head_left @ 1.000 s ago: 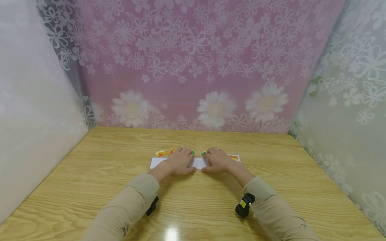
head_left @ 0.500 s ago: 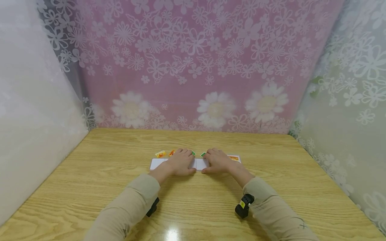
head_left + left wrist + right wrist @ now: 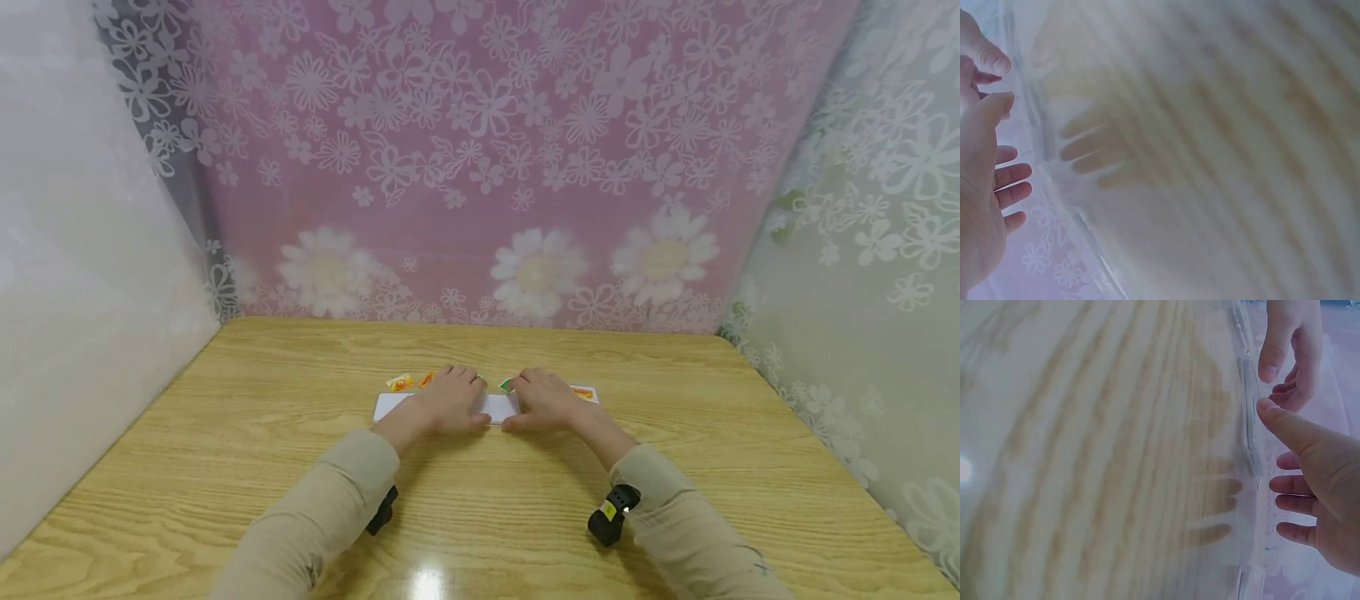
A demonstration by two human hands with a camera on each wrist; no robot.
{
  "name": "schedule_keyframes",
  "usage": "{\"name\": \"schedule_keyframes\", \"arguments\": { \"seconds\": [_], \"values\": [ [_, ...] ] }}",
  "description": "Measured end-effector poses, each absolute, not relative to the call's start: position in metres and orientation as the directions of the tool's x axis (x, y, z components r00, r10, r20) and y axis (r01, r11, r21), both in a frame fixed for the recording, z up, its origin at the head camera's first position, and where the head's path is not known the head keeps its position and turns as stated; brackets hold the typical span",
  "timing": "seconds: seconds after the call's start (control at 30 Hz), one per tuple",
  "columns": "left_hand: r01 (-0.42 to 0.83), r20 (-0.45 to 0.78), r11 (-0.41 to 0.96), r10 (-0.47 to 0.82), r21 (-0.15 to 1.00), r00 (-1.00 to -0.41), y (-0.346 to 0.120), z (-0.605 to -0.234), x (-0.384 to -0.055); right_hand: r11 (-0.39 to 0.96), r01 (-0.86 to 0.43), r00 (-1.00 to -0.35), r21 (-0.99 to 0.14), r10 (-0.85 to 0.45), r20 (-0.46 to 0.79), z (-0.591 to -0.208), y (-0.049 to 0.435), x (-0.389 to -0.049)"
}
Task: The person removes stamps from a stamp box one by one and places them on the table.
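In the head view a long white strip (image 3: 393,405) lies across the table, seemingly made of several flat pieces. My left hand (image 3: 450,400) rests over its middle left, thumb along the near edge and fingers reaching across to the far side. Mirroring it, my right hand (image 3: 546,402) covers the strip's right part, with a white stretch showing between the two thumbs. A small green-and-white piece (image 3: 506,384) peeks out at the right index finger. In the wrist views the left fingers (image 3: 1013,177) and right fingers (image 3: 1293,485) are extended and spread. Both palms hide much of the strip.
Behind the strip lie a small yellow piece with red print (image 3: 400,382) and an orange-red one (image 3: 427,379). Another orange-printed piece (image 3: 582,392) sits on the strip's right end. Flowered curtains (image 3: 487,208) enclose the wooden table (image 3: 480,508) at the back and sides.
My left hand has edged slightly right, hiding most of the green piece beside its index finger. The right hand stays nearly where it was.
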State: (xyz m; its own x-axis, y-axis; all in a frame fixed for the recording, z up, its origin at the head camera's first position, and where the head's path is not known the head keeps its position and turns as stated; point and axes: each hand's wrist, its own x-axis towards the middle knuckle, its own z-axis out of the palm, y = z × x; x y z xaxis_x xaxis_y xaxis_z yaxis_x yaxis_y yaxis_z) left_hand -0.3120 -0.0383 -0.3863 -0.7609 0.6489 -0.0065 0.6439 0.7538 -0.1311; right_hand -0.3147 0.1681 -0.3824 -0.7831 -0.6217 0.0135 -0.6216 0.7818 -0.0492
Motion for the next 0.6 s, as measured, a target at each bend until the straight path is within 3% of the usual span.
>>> {"name": "schedule_keyframes", "arguments": {
  "seconds": [0.33, 0.6],
  "values": [
    [0.624, -0.035, 0.768, 0.626, -0.146, -0.779, -0.035, -0.381, -0.313, 0.802, -0.596, -0.803, -0.03, -0.596, 0.004, -0.377, 0.18, -0.314],
    [0.643, 0.022, 0.761, 0.646, -0.08, -0.763, -0.025, -0.379, -0.314, 0.798, -0.601, -0.799, -0.037, -0.598, 0.065, -0.373, 0.194, -0.312]
  ]
}}
